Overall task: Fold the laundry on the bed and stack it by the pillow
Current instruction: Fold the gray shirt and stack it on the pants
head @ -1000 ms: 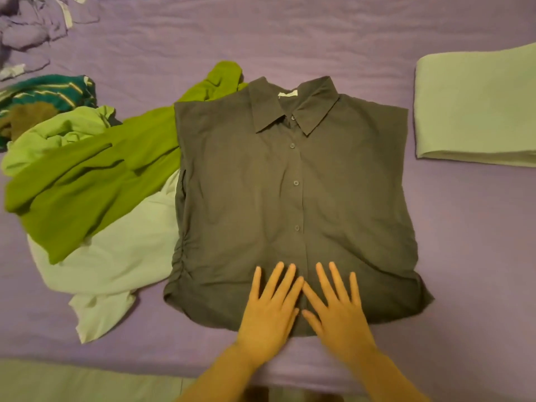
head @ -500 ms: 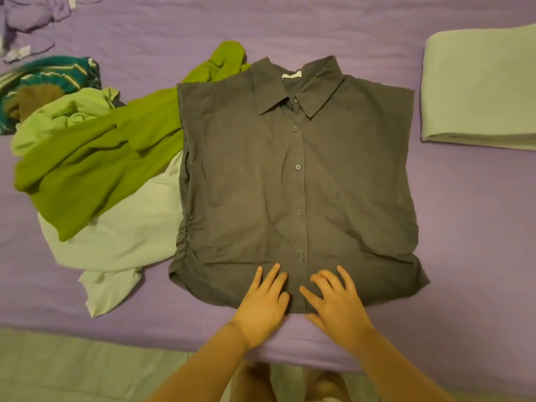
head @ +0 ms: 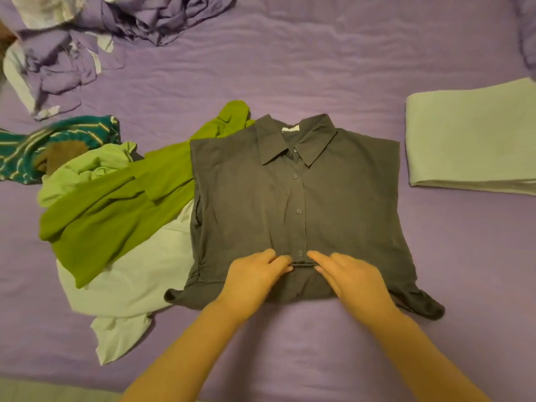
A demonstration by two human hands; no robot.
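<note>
both hands (head: 304,274) pinch the grey shirt's (head: 342,198) folded-up hem.

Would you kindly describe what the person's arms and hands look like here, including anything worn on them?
Both forearms are bare up to the frame's bottom edge; no sleeve, cuff, watch or bracelet shows. The left hand and the right hand wear no gloves, and no rings are visible. Motion blur softens the fingers, so finer detail cannot be told.
</note>
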